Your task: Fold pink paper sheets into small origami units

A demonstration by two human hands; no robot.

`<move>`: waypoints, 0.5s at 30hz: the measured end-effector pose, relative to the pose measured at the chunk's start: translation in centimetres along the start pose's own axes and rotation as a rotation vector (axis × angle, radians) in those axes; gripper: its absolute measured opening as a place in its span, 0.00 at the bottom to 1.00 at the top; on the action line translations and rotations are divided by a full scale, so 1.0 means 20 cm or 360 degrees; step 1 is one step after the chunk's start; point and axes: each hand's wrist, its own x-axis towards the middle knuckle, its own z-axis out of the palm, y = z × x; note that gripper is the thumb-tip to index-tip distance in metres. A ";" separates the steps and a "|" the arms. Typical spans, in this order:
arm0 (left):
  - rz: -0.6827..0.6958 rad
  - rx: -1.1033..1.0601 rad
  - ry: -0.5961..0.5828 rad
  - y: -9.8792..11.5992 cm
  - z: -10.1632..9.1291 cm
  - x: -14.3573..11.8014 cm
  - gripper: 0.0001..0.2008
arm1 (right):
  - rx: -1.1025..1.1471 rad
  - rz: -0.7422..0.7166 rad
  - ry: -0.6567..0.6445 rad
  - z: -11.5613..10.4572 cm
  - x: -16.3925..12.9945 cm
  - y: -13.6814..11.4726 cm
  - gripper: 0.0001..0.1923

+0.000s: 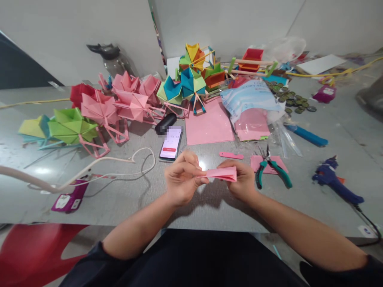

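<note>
A folded piece of pink paper (223,173) is held between my two hands above the table's front part. My left hand (184,179) pinches its left end between thumb and fingers. On the right end, my right hand (239,181) grips it from behind, its fingers partly hidden by the paper. Just beyond lies a slim pink strip (231,155) with small holes. Beside my right hand, pliers with green-and-black handles (267,165) rest on small pink paper squares (278,163).
A lit phone (171,143) lies past my left hand, near large pink paper (208,121). Folded-paper models (101,105) line the back left. To the right are a blue glue gun (338,181), a blue-handled tool (311,135) and round discs (295,99). A cable (98,159) crosses the left.
</note>
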 end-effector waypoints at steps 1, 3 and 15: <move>0.0011 0.0000 -0.0006 0.01 0.00 0.00 0.11 | 0.0002 0.0003 0.0002 0.00 0.00 0.00 0.09; 0.0006 0.0007 -0.0002 0.02 0.00 0.01 0.12 | 0.0015 0.0003 -0.0005 0.00 0.00 0.01 0.09; -0.0594 0.0400 0.0095 -0.10 -0.05 0.00 0.08 | -0.0150 -0.0269 0.0320 -0.04 0.03 0.04 0.03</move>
